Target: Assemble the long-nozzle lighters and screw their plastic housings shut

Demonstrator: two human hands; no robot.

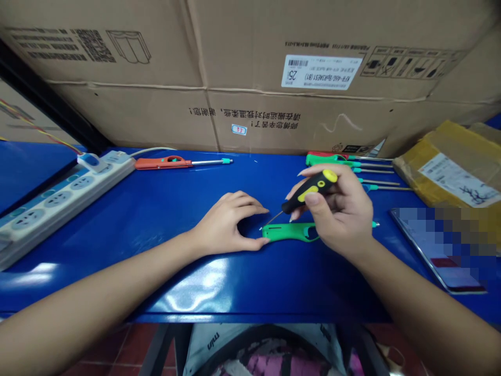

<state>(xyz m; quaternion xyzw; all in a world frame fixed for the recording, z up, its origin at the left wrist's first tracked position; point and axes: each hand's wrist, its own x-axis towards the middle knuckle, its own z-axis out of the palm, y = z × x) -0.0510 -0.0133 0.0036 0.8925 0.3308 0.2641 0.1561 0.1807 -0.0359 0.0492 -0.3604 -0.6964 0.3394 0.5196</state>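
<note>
A green long-necked gas lighter (287, 232) lies flat on the blue table, its handle end pointing left. My right hand (346, 214) grips a screwdriver (309, 192) with a black and yellow handle. The screwdriver slants down to the left, its thin tip by the lighter's left end, where a small pale bit shows. Around that end my left hand (230, 224) rests on the table, thumb and fingers apart. Its thumb tip is at the lighter's lower left corner; whether it presses there I cannot tell. My right hand covers part of the lighter's neck.
An orange lighter (164, 162) lies at the back left, beside a white power strip (58, 201). Several more lighters (331, 159) lie at the back right. A phone (434, 261) and a taped yellow-brown parcel (450, 162) are on the right. A large cardboard box (250, 62) stands behind.
</note>
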